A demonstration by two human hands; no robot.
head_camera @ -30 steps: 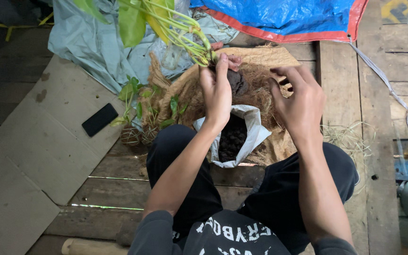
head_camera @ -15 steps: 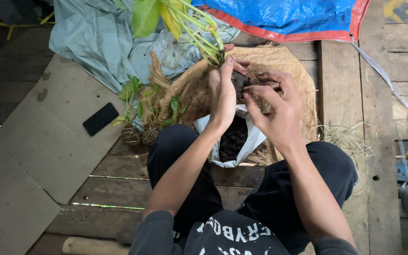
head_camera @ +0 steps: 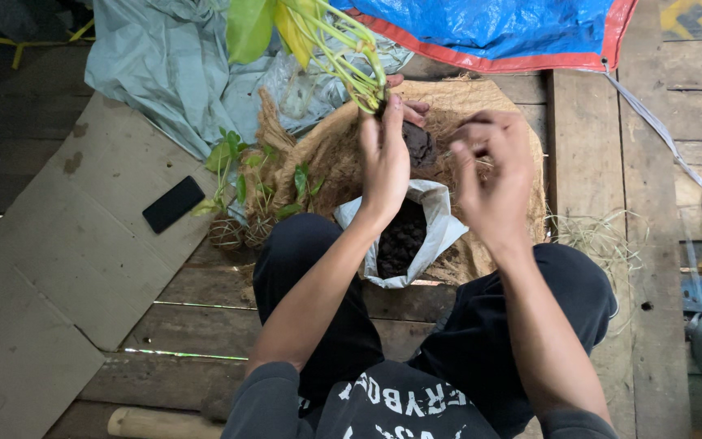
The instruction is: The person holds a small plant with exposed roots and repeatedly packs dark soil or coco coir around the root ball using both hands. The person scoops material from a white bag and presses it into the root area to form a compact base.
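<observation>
Dark grey sweatshirt with white lettering, pushed-up sleeves, black trousers

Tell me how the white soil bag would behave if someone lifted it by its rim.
The bag would probably sag, since its thin rim is crumpled and folded. It is likely heavy for its size: dark soil fills it. With the mouth open, soil may spill if it tips.

Soft even daylight, brightest toward 12 o'clock, dim at 9; no glare, weak shadows, right hand (head_camera: 493, 175) slightly motion-blurred.
</observation>
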